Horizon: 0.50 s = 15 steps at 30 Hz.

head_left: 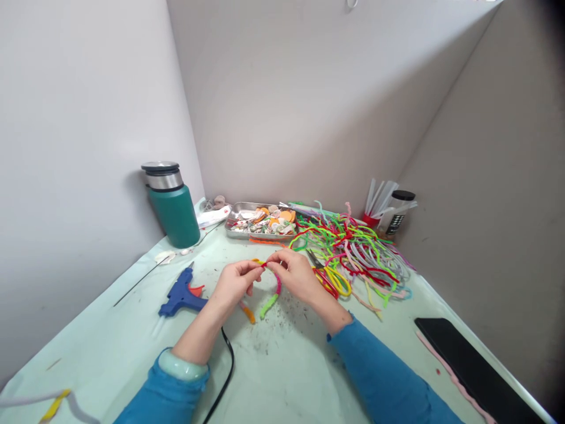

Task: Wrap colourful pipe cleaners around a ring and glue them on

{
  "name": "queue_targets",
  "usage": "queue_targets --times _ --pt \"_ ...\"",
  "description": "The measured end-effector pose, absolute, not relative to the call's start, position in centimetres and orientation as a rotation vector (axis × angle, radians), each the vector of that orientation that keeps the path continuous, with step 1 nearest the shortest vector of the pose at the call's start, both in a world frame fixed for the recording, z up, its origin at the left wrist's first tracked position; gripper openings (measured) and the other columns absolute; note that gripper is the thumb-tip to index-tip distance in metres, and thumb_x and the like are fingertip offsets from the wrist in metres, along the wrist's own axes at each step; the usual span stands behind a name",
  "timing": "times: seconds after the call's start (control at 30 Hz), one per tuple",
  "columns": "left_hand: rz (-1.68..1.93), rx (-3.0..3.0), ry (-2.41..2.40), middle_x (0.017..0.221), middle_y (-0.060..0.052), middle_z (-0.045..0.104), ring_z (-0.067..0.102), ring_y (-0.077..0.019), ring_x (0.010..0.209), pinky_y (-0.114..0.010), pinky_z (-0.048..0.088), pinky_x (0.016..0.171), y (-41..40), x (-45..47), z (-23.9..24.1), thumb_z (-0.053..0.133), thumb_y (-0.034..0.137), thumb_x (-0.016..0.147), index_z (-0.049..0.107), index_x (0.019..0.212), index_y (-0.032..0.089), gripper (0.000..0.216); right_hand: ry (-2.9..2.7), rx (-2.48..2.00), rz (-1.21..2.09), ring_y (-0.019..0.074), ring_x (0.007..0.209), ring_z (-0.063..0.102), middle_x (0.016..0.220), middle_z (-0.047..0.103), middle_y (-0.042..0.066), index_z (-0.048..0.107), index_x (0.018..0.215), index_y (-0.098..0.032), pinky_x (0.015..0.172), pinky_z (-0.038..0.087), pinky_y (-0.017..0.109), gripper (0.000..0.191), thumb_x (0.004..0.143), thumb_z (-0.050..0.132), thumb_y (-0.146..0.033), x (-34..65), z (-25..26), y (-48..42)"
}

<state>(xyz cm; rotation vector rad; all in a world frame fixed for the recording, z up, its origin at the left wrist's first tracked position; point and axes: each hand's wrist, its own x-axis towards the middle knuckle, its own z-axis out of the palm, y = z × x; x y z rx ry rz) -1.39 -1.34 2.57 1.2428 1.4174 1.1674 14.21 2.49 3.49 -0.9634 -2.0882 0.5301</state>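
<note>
My left hand (236, 284) and my right hand (293, 274) meet over the middle of the table, fingertips pinched together. Between them they grip a multicoloured pipe cleaner (269, 305), with red at the fingertips and yellow just behind. Its pink and green end curves down below my right hand, and an orange end hangs beside my left. Left of my left hand lies a blue glue gun (180, 293) with a red-orange trigger. Close to my right wrist rest scissors (338, 281) with yellow and red handles, partly under loose pipe cleaners.
A metal tray (261, 234) of small decorated pieces stands at the back, beside a pile of pipe cleaners (353, 241). A green bottle (174, 215) stands back left. A black cord (227, 377) crosses the front. A black flat device (468, 365) lies right; walls enclose the table.
</note>
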Motion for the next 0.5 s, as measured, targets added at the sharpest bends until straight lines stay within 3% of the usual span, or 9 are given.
queue_targets --times 0.23,0.5 --pt "1.121 1.439 1.565 0.061 0.001 0.059 0.042 -0.0075 0.04 -0.02 0.033 0.038 -1.18 -1.64 1.94 0.058 0.038 0.067 0.067 0.076 0.016 0.025 -2.204 -1.036 0.442 0.0124 0.068 0.05 0.076 0.06 0.001 0.06 0.075 -0.018 0.058 0.032 0.022 0.006 0.078 0.055 -0.021 14.18 3.16 2.36" --pt "1.115 1.443 1.524 0.063 0.0 0.059 0.043 -0.0076 0.04 -0.019 0.032 0.036 -1.09 -1.71 1.81 0.058 0.039 0.068 0.066 0.077 0.015 0.027 -2.163 -1.064 0.554 0.0104 0.06 0.048 0.068 0.058 0.0 0.059 0.07 -0.017 0.053 0.031 0.021 0.01 0.078 0.053 -0.02 14.03 2.79 2.59"
